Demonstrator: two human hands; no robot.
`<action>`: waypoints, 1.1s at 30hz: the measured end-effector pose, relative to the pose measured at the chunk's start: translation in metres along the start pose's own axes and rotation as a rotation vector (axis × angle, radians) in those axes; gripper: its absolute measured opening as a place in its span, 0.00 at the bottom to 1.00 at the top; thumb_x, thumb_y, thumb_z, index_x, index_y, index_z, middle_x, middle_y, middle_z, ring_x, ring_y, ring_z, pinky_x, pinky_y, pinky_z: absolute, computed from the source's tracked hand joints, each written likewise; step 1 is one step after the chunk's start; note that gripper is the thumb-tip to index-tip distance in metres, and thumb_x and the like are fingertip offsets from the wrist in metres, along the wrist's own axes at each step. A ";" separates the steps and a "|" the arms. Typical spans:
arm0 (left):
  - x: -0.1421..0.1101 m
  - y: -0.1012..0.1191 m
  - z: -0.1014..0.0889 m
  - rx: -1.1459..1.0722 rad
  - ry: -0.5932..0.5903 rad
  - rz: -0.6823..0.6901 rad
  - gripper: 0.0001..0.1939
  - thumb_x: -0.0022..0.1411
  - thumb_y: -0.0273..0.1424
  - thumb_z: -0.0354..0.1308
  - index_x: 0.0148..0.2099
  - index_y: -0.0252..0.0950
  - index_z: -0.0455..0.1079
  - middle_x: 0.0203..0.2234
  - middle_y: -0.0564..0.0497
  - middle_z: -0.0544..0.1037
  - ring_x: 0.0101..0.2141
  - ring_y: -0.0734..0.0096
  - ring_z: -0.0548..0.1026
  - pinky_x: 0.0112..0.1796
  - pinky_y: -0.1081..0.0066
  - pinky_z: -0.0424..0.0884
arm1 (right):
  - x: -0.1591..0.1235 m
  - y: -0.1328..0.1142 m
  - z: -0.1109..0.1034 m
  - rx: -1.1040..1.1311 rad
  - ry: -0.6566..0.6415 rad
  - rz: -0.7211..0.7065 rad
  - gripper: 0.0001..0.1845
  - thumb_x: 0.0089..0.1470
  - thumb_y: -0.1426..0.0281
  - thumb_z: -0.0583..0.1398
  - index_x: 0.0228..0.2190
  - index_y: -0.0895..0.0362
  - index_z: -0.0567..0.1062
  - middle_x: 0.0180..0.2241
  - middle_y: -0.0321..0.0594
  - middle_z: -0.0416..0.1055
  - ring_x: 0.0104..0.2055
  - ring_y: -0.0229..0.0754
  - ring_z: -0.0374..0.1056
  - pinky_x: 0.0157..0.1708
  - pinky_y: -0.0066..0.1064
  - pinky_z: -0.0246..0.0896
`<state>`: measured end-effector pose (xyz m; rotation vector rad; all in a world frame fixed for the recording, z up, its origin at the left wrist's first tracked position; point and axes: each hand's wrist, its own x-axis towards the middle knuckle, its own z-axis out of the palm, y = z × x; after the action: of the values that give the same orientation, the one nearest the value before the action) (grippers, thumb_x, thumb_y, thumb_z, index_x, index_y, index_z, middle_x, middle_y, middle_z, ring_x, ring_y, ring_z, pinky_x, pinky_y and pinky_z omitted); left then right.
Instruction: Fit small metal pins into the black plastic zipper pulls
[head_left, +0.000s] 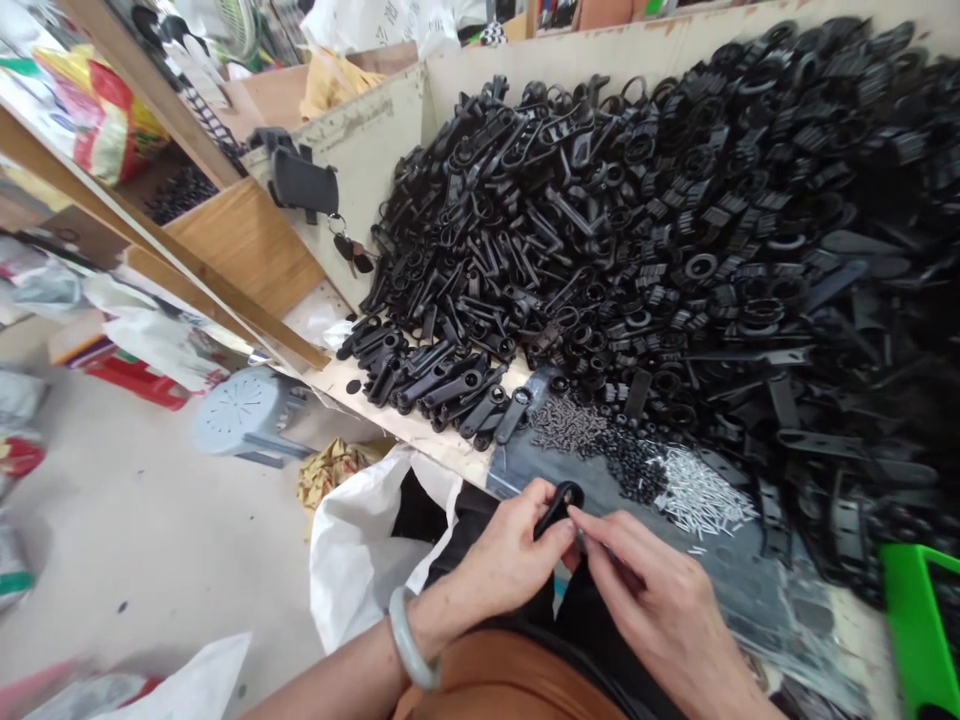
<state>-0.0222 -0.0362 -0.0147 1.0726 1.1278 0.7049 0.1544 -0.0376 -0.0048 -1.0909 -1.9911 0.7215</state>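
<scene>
My left hand [506, 560] is closed around a small black plastic part [559, 503] with a ring at its end, held just off the near edge of the workbench [390, 415]. A pale green bangle [409, 640] sits on that wrist. My right hand [652, 600] pinches its thumb and forefinger together against the same part; what the fingertips hold is too small to make out. Just beyond the hands lie small heaps of dark screws [570, 425], black bits [634, 465] and silver pins [701, 495] on a dark sheet.
A huge heap of black plastic parts [675, 220] fills the bench up to its back wall. Assembled pieces lie in a row [435, 380] at the left. A white sack [360, 550] hangs below the edge. A grey stool [247, 410] stands on the floor; a green bin [919, 620] is at right.
</scene>
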 end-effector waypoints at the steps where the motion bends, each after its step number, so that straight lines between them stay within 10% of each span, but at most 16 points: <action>1: 0.001 -0.001 -0.002 0.030 0.001 0.013 0.03 0.69 0.31 0.53 0.44 0.38 0.64 0.27 0.55 0.74 0.32 0.71 0.73 0.39 0.71 0.67 | -0.001 0.001 0.000 -0.019 -0.009 -0.001 0.16 0.67 0.77 0.54 0.50 0.56 0.78 0.30 0.36 0.74 0.28 0.34 0.73 0.30 0.23 0.68; 11: 0.008 -0.017 -0.007 0.041 0.019 0.035 0.10 0.71 0.39 0.55 0.44 0.37 0.67 0.23 0.56 0.75 0.25 0.73 0.70 0.31 0.73 0.63 | -0.004 0.009 -0.007 -0.043 -0.195 0.114 0.19 0.69 0.75 0.53 0.56 0.54 0.76 0.32 0.37 0.76 0.30 0.36 0.74 0.31 0.24 0.68; 19: 0.008 -0.015 -0.007 -0.106 -0.018 -0.059 0.14 0.69 0.43 0.55 0.46 0.37 0.63 0.21 0.58 0.73 0.17 0.81 0.55 0.22 0.76 0.52 | -0.026 0.026 -0.020 -0.150 0.399 0.159 0.12 0.68 0.72 0.57 0.47 0.53 0.78 0.35 0.40 0.78 0.33 0.40 0.75 0.34 0.30 0.70; 28: 0.010 -0.015 -0.006 -0.210 -0.040 -0.077 0.20 0.67 0.48 0.57 0.46 0.37 0.61 0.20 0.59 0.72 0.16 0.82 0.54 0.19 0.76 0.47 | -0.019 0.035 -0.012 -0.074 0.069 0.301 0.14 0.70 0.64 0.53 0.50 0.54 0.75 0.27 0.33 0.74 0.24 0.36 0.70 0.28 0.25 0.70; 33: 0.010 -0.013 -0.006 -0.201 -0.039 -0.085 0.19 0.68 0.48 0.56 0.47 0.37 0.62 0.20 0.59 0.71 0.16 0.82 0.55 0.18 0.77 0.47 | -0.018 0.008 -0.027 -0.057 -0.139 0.352 0.24 0.71 0.65 0.51 0.65 0.50 0.66 0.45 0.41 0.74 0.39 0.37 0.76 0.40 0.26 0.74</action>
<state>-0.0255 -0.0303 -0.0305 0.8602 1.0395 0.7108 0.1864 -0.0463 -0.0017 -1.4830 -1.9650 0.9484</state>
